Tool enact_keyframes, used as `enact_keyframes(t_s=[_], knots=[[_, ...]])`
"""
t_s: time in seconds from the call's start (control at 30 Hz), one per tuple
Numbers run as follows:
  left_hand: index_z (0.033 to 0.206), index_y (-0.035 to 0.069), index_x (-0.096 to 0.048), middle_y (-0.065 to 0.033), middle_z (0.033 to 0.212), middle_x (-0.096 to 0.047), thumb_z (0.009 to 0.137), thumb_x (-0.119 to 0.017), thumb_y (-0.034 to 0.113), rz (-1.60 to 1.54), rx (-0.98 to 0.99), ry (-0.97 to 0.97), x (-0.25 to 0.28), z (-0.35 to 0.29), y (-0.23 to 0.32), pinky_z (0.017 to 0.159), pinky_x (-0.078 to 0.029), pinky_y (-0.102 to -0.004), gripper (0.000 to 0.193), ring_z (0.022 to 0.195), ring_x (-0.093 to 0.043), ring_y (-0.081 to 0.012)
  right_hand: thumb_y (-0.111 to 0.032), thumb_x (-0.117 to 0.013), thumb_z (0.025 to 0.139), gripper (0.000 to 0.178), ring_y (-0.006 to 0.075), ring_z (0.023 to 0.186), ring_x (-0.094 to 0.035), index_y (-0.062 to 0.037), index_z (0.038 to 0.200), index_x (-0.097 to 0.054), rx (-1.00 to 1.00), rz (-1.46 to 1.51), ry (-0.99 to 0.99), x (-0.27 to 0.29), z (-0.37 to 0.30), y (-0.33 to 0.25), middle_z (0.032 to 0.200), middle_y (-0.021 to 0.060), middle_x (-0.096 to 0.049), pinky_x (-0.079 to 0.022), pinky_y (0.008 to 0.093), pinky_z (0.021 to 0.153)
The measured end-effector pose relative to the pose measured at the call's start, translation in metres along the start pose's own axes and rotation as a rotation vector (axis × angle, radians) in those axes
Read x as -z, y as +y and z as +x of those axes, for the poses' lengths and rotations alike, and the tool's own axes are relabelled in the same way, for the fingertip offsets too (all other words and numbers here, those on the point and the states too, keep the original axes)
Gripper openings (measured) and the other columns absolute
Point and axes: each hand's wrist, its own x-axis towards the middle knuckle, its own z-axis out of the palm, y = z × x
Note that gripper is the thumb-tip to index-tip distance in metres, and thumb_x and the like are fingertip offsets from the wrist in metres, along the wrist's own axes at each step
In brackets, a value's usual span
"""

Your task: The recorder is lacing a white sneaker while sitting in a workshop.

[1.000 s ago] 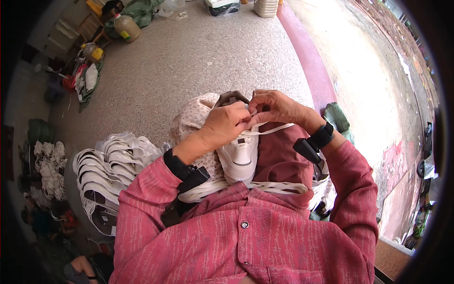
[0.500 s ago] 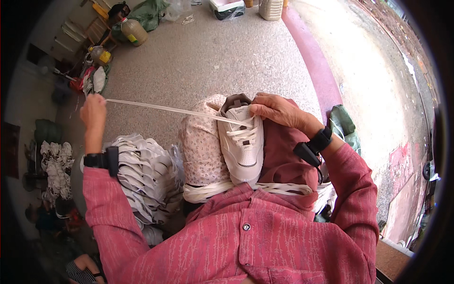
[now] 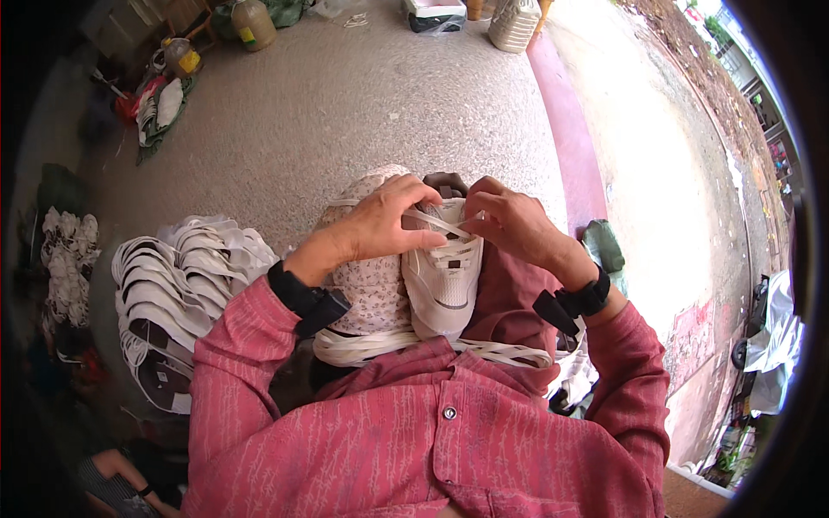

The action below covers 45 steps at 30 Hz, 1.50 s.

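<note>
A white sneaker with a dark collar lies between my knees, its toe pointing toward me. White shoelace crosses its tongue. My left hand reaches over the shoe's left side, thumb and forefinger apart around the lacing. At the right side of the eyelets, my right hand has its fingers curled and its thumb and forefinger at a strand of lace. The fingertips partly hide the upper eyelets. More white laces lie across my lap, below the toe.
Stacked white shoe uppers stand at my left. Farther left is another white pile. Jugs and a bin stand at the far side. A green bag lies beyond my right knee. Another person's arm shows at lower left.
My left hand, which held the lace stretched far out to the left, has come back to the shoe and opened. My right hand has stayed beside the eyelets, its fingers now more curled.
</note>
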Motion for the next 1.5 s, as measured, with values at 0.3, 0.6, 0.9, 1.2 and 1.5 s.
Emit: enact_keyframes(t_s=[0.3, 0.6, 0.9, 1.2, 1.5], knots=[[0.111, 0.007, -0.059, -0.0090, 0.107, -0.058, 0.066, -0.080, 0.028, 0.056, 0.024, 0.059, -0.015, 0.001, -0.005, 0.095, -0.043, -0.0378, 0.053, 0.104, -0.051, -0.0260, -0.011, -0.061, 0.088, 0.006, 0.0321, 0.083, -0.064, -0.0055, 0.090, -0.058, -0.048, -0.233, 0.136, -0.006, 0.030, 0.007, 0.102, 0.0068, -0.058, -0.052, 0.0424, 0.068], [0.090, 0.004, -0.067, -0.0041, 0.095, -0.062, 0.080, -0.074, 0.030, 0.006, 0.044, -0.002, -0.014, 0.003, -0.011, 0.087, -0.042, -0.0365, 0.029, 0.099, -0.049, -0.0235, -0.015, -0.067, 0.081, 0.022, 0.0320, 0.086, -0.064, -0.0084, 0.102, -0.065, -0.066, 0.070, 0.012, 0.003, 0.004, -0.020, 0.108, 0.0118, -0.058, -0.052, 0.0417, 0.073], [0.088, 0.001, -0.069, -0.0195, 0.086, -0.062, 0.099, -0.043, 0.030, 0.085, 0.153, 0.070, -0.009, 0.018, 0.002, 0.080, -0.046, -0.0424, 0.041, 0.083, -0.059, -0.0347, -0.017, -0.063, 0.082, 0.022, 0.0296, 0.095, -0.056, -0.0028, 0.098, -0.064, 0.126, -0.022, 0.185, -0.024, 0.002, -0.011, 0.094, 0.0115, -0.057, -0.048, 0.0393, 0.081], [0.078, 0.001, -0.069, -0.0141, 0.086, -0.064, 0.071, -0.067, 0.024, 0.351, 0.189, -0.229, -0.007, 0.030, 0.016, 0.081, -0.047, -0.0385, 0.024, 0.093, -0.058, -0.0309, -0.034, -0.049, 0.101, 0.032, 0.0155, 0.087, -0.058, -0.0045, 0.091, -0.059, -0.190, 1.279, 0.255, 0.016, -0.051, -0.006, 0.088, 0.0047, -0.061, -0.044, 0.0299, 0.086], [0.088, 0.004, -0.068, -0.0009, 0.086, -0.062, 0.095, -0.062, 0.033, -0.481, 0.293, -0.172, -0.009, 0.014, 0.016, 0.082, -0.043, -0.0296, 0.030, 0.082, -0.055, -0.0177, -0.023, -0.044, 0.104, 0.018, 0.0131, 0.072, -0.046, -0.0085, 0.098, -0.051, 0.184, 1.716, 0.803, 0.055, -0.142, 0.049, 0.076, -0.0010, -0.043, -0.042, 0.0338, 0.086]])
